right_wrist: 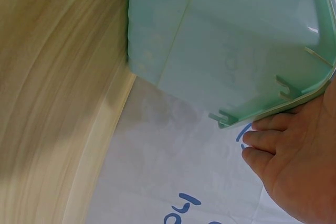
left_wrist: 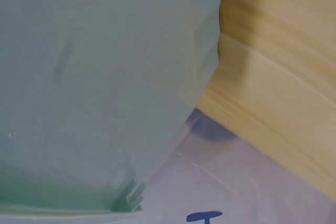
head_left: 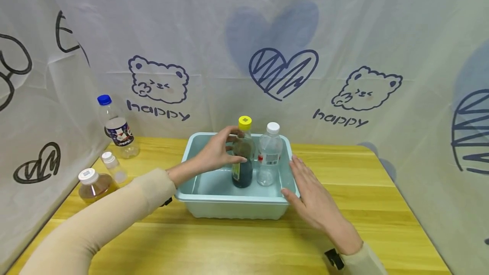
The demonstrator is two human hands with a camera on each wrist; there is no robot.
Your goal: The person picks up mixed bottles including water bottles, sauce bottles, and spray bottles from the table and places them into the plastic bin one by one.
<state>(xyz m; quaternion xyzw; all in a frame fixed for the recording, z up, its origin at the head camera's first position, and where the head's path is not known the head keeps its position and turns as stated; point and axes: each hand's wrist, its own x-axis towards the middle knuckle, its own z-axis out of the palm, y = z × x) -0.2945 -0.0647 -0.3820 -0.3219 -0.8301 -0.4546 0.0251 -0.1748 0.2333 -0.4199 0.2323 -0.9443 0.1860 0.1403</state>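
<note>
A dark bottle with a yellow cap [head_left: 243, 173] stands upright inside a light blue plastic basin [head_left: 237, 199]. My left hand [head_left: 214, 152] reaches over the basin's left side and holds this bottle, thumb across its front and fingers at its upper part. Just to its right, also in the basin, is a clear bottle with a white cap [head_left: 270, 156]. My right hand [head_left: 315, 198] lies along the basin's right rim with its fingers straight; in the right wrist view, the fingers [right_wrist: 262, 140] touch the rim from outside. The left wrist view shows the basin's outer wall [left_wrist: 105, 93] but no hand.
On the left of the wooden table [head_left: 229, 245] stand a Pepsi bottle with a blue cap [head_left: 120, 133], a small clear bottle with a white cap [head_left: 114, 168] and a white-capped bottle of amber liquid [head_left: 95, 186], partly behind the left sleeve. A printed cloth [head_left: 217, 54] hangs behind.
</note>
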